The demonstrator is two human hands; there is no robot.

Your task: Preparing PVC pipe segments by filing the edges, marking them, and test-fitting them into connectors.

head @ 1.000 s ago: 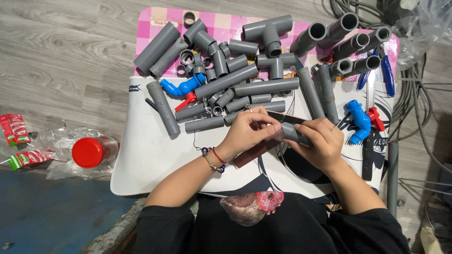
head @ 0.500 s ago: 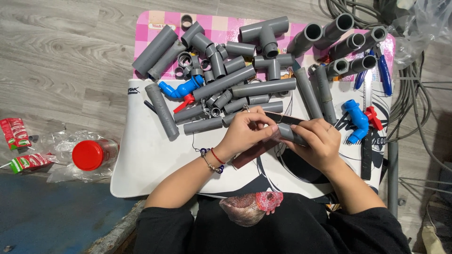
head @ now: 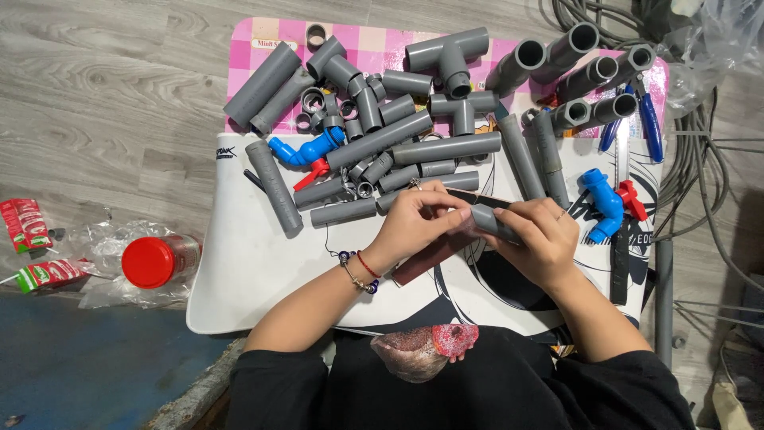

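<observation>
Both hands at centre frame: right hand (head: pixel 535 239) grips short grey pipe (head: pixel 492 222); left hand (head: pixel 415 220) pinches its end. Bare white board (head: pixel 255 271) lower left; red-and-green packets (head: pixel 36 251) at left edge.

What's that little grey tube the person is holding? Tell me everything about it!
The short grey pipe piece is a stubby round tube of dull grey plastic, like the many pipes heaped behind it. It lies tilted, held above the white board. The right hand wraps its far end, so that end is hidden. The left hand pinches at its near end, where a dark reddish-brown strip passes beneath both hands. Whether its end is open cannot be seen.
</observation>
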